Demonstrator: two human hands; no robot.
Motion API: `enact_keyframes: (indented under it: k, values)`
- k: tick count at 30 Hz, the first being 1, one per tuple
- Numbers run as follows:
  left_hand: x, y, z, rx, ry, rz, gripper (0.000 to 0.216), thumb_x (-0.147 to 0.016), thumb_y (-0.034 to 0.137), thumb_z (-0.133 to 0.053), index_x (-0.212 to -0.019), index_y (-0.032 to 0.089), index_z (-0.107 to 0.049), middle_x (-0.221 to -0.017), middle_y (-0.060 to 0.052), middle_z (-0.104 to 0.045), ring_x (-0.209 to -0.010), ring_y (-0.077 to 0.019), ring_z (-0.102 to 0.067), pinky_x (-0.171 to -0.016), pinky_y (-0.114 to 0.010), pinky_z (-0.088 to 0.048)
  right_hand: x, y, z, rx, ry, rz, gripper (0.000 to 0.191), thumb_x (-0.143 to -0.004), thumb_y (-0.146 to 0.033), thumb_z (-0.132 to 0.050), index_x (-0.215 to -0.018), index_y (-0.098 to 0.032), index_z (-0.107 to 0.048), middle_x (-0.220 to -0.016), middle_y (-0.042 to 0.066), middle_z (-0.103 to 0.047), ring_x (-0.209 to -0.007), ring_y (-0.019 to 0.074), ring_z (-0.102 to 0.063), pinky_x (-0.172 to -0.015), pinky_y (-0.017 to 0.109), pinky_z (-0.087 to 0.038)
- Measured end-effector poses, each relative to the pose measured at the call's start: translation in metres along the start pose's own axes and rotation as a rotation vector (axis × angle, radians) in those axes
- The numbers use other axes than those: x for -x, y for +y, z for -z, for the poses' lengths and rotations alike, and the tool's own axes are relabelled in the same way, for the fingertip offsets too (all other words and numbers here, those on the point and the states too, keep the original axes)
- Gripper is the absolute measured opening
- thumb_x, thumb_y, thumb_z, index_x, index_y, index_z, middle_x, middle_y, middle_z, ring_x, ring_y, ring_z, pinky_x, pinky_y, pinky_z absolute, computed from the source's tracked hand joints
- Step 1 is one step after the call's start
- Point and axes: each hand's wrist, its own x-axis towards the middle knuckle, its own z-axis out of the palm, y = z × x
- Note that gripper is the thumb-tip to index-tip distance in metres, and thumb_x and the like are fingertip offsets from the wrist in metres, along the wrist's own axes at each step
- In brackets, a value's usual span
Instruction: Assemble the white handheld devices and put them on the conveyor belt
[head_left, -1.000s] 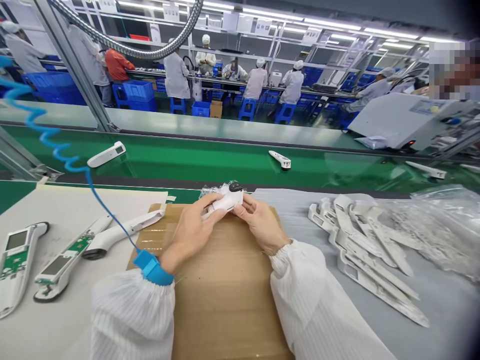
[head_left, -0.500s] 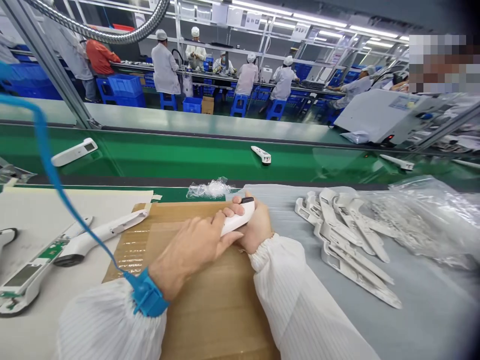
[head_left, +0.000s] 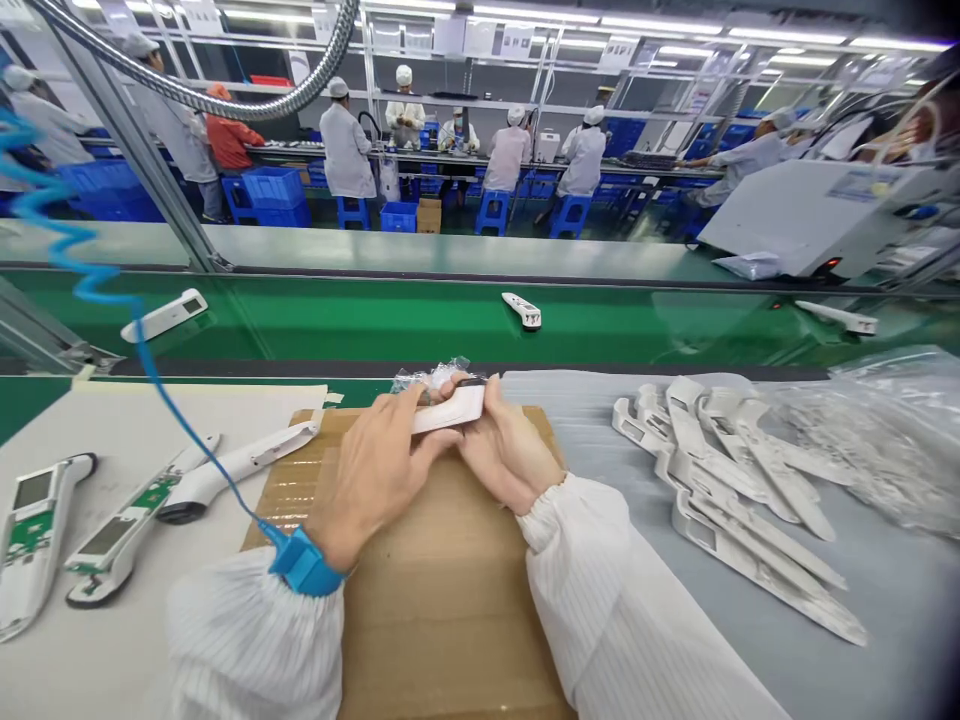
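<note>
Both hands grip one white plastic handheld shell (head_left: 450,409) over a brown cardboard sheet (head_left: 442,580). My left hand (head_left: 379,465) pinches its near end, with a blue wrist strap (head_left: 304,562) and coiled blue cord (head_left: 90,285) on that wrist. My right hand (head_left: 506,450) wraps round the far end, fingers closed. A crumpled clear bag (head_left: 431,375) lies just behind the hands.
A heap of white shell halves (head_left: 735,490) and clear bags (head_left: 877,430) lies to the right. Three part-built units (head_left: 112,535) with circuit boards lie on the left. White units (head_left: 165,315) ride on the green conveyor (head_left: 390,320). People in white coats work at benches beyond.
The shell was lowered toward the cardboard half a second ago and is now lifted back up near the crumpled bag, held level between both hands.
</note>
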Motion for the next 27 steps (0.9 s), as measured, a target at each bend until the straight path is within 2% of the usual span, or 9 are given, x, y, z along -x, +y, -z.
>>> enact_keyframes:
  k: [3,6,10,16,19,21,23,25,27]
  values:
    - [0.003,0.003,-0.005,0.137,0.147,-0.067,0.053,-0.095,0.049,-0.053,-0.140,0.023,-0.044,-0.135,-0.009,-0.059,-0.121,-0.0250,-0.056,-0.098,-0.036,-0.044,0.002,0.011,-0.008,0.045,-0.036,0.005,0.024,-0.092,-0.043,-0.061,-0.100,-0.022,-0.064,-0.101,0.005,-0.068,-0.104,0.0201,-0.063,-0.095,0.037,-0.052]
    - [0.005,0.008,-0.007,0.069,0.176,-0.129,0.045,-0.101,0.045,-0.042,-0.137,0.020,-0.048,-0.132,-0.010,-0.061,-0.118,-0.0256,-0.059,-0.094,-0.036,-0.046,0.003,0.018,-0.010,0.022,-0.013,0.013,0.016,-0.086,-0.036,-0.069,-0.089,-0.021,-0.065,-0.096,0.005,-0.069,-0.105,0.0209,-0.062,-0.094,0.037,-0.054]
    - [0.002,0.010,-0.007,0.004,0.192,-0.153,0.043,-0.100,0.044,-0.042,-0.131,0.017,-0.054,-0.124,-0.012,-0.065,-0.110,-0.0267,-0.064,-0.092,-0.036,-0.047,0.002,0.018,-0.006,0.020,0.050,0.033,0.018,-0.083,-0.036,-0.073,-0.077,-0.022,-0.064,-0.089,0.005,-0.069,-0.101,0.0217,-0.064,-0.093,0.038,-0.055]
    - [-0.001,-0.008,-0.001,0.092,-0.033,-0.218,0.042,-0.098,0.040,-0.050,-0.137,0.024,-0.049,-0.131,-0.006,-0.063,-0.115,-0.0231,-0.061,-0.092,-0.033,-0.047,-0.003,0.004,0.008,-0.022,0.111,-0.011,0.034,-0.096,-0.050,-0.051,-0.083,-0.021,-0.063,-0.084,0.003,-0.065,-0.089,0.0188,-0.064,-0.093,0.041,-0.055]
    - [-0.003,-0.013,0.009,0.050,-0.111,-0.133,0.031,-0.101,0.038,-0.041,-0.117,0.022,-0.062,-0.107,-0.006,-0.071,-0.095,-0.0231,-0.066,-0.077,-0.032,-0.046,-0.005,0.003,0.012,-0.040,0.169,-0.041,0.037,-0.099,-0.049,-0.045,-0.082,-0.020,-0.062,-0.084,0.003,-0.066,-0.088,0.0185,-0.065,-0.092,0.044,-0.056]
    - [-0.011,-0.016,0.019,0.139,-0.217,-0.045,0.034,-0.100,0.041,-0.040,-0.101,0.021,-0.067,-0.085,-0.005,-0.072,-0.076,-0.0208,-0.066,-0.067,-0.030,-0.044,-0.005,0.006,0.012,0.045,0.211,-0.042,0.033,-0.097,-0.048,-0.051,-0.087,-0.019,-0.065,-0.092,0.005,-0.069,-0.090,0.0194,-0.066,-0.091,0.043,-0.055]
    - [-0.027,-0.024,0.030,0.277,-0.277,0.104,0.034,-0.097,0.044,-0.045,-0.097,0.018,-0.067,-0.066,-0.003,-0.068,-0.061,-0.0182,-0.062,-0.059,-0.027,-0.042,-0.005,0.009,0.013,0.176,0.266,-0.009,0.028,-0.092,-0.046,-0.061,-0.096,-0.019,-0.067,-0.101,0.007,-0.072,-0.088,0.0178,-0.067,-0.089,0.038,-0.055]
    - [-0.052,-0.037,0.039,0.311,-0.196,0.257,0.033,-0.095,0.042,-0.050,-0.106,0.016,-0.065,-0.059,-0.002,-0.064,-0.056,-0.0169,-0.060,-0.056,-0.026,-0.042,-0.004,0.011,0.015,0.322,0.331,0.050,0.030,-0.086,-0.045,-0.068,-0.102,-0.020,-0.066,-0.107,0.007,-0.073,-0.081,0.0150,-0.065,-0.083,0.033,-0.055]
    - [-0.081,-0.056,0.045,0.225,-0.034,0.356,0.035,-0.095,0.036,-0.051,-0.120,0.013,-0.058,-0.067,-0.003,-0.066,-0.062,-0.0169,-0.063,-0.061,-0.026,-0.046,-0.005,0.010,0.021,0.470,0.387,0.137,0.033,-0.083,-0.045,-0.069,-0.106,-0.021,-0.064,-0.108,0.006,-0.073,-0.078,0.0139,-0.064,-0.077,0.032,-0.054]
